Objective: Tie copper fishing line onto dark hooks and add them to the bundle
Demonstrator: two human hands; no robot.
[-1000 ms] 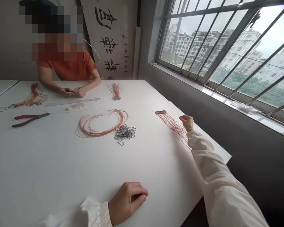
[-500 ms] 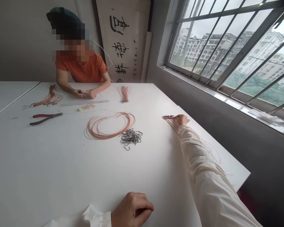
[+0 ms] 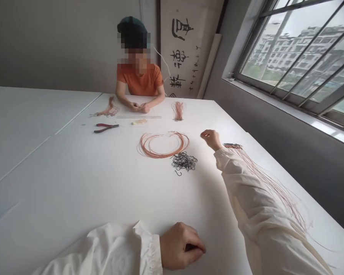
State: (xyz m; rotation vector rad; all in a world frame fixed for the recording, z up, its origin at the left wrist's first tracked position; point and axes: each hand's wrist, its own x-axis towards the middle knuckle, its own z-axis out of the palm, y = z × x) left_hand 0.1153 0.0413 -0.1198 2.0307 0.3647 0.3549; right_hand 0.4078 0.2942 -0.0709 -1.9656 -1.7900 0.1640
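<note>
My left hand (image 3: 182,246) rests on the white table (image 3: 103,194) at the bottom, fingers curled and thumb against the index finger, with nothing visible in it. My right hand (image 3: 211,139) is over the table with fingers curled together; I see nothing in it. It lies between a coil of thin copper-coloured line (image 3: 163,154) and a row of fish hooks (image 3: 232,146) tied to long reddish lines (image 3: 272,183), which run back beside my right sleeve. A heap of loose dark fish hooks (image 3: 184,162) sits against the coil's near right side.
Across the table sits a person in an orange top (image 3: 140,80), both hands together. Near them are red-handled pliers (image 3: 105,128), a clear ruler (image 3: 139,117), a small pile of pale bits (image 3: 140,122) and two bundles of line, one left (image 3: 110,109), one right (image 3: 178,111).
My right hand has come away from the row of tied hooks and moved left, toward the coil. The view has turned left. My left hand stays curled on the table.
</note>
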